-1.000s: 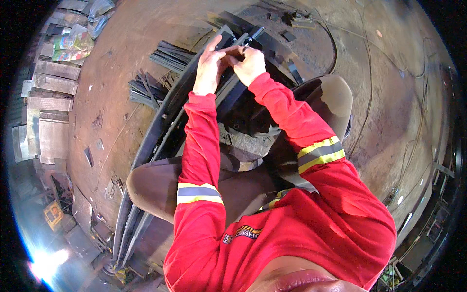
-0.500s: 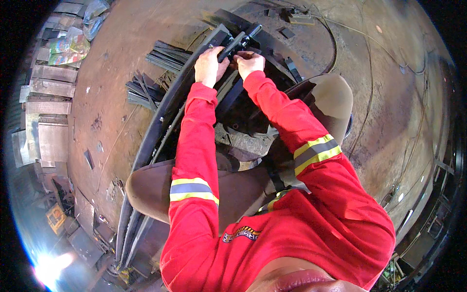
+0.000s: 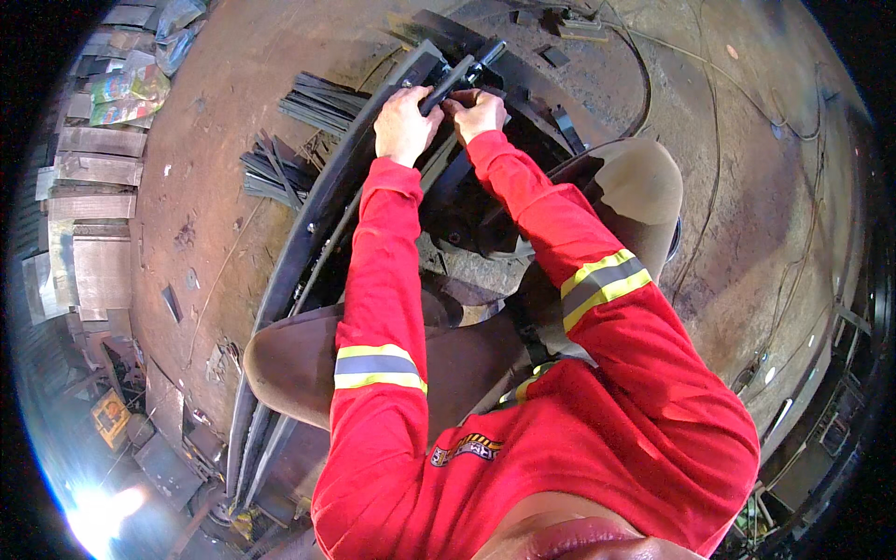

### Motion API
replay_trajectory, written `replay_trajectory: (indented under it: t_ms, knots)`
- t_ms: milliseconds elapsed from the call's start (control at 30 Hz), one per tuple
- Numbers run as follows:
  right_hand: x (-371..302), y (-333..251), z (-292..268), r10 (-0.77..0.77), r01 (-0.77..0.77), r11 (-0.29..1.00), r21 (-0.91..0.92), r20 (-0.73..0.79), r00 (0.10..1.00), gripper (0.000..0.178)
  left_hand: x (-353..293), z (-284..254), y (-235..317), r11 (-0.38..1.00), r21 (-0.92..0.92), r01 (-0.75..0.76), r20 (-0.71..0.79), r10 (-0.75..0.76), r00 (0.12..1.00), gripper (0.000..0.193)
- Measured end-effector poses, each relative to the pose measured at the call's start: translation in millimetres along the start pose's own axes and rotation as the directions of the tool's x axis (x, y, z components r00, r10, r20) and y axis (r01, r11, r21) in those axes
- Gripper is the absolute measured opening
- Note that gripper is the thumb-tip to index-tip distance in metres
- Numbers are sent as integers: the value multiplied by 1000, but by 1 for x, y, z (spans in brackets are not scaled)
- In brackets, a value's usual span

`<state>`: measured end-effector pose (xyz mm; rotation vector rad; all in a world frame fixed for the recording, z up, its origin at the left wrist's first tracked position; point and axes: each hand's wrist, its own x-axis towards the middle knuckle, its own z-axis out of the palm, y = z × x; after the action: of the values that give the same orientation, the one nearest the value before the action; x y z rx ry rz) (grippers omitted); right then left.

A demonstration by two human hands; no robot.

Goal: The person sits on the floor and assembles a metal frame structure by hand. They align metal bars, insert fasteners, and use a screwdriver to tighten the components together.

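My left hand (image 3: 404,128) is closed on a short dark metal bar (image 3: 449,84) that slants away to the upper right. Its thumb and fingers pinch the bar's near end. My right hand (image 3: 478,114) sits just to the right, fingers curled in against the bar's underside and close to the left fingertips. Whatever those right fingers grip is hidden. Beneath the hands runs a long dark steel beam (image 3: 301,241), which passes by my left knee. A round metal rod (image 3: 489,52) shows at its far end, beyond the bar.
Two piles of thin dark metal strips (image 3: 322,105) lie left of the beam. Metal plates (image 3: 101,266) line the far left, near a bright glare (image 3: 93,513). A cable (image 3: 644,79) curves over the floor at right. My bent knees flank the work.
My right hand has shifted slightly up and left, nearer the left fingertips. The bar's far end has moved a little. The left hand has hardly moved.
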<state>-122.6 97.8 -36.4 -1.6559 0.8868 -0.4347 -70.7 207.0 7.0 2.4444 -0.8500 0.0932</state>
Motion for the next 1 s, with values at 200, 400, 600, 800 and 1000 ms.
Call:
replay_trajectory:
  t_ms: [200, 400, 600, 800, 1000]
  knots:
    - [-2, -3, -2, 9, -11, 1000, 27, 52, 999, 18, 0, 1, -2, 999, -13, 32, 6, -32, 999, 34]
    - [3, 1, -1, -57, 56, 998, 21, 77, 995, 19, 1, -2, -3, 998, -60, 33, 30, -31, 999, 37]
    - [1, 5, -2, -288, 289, 957, -36, 17, 957, 22, 0, -3, -8, 994, -110, 24, 70, -16, 997, 46]
    - [-8, 4, -8, -498, 506, 853, -127, 89, 862, 20, -1, -7, -5, 990, -108, 93, 120, -79, 990, 47]
    - [-2, 8, -9, -493, 498, 861, -106, 70, 867, 22, 0, -8, -1, 989, -117, 90, 124, -76, 989, 47]
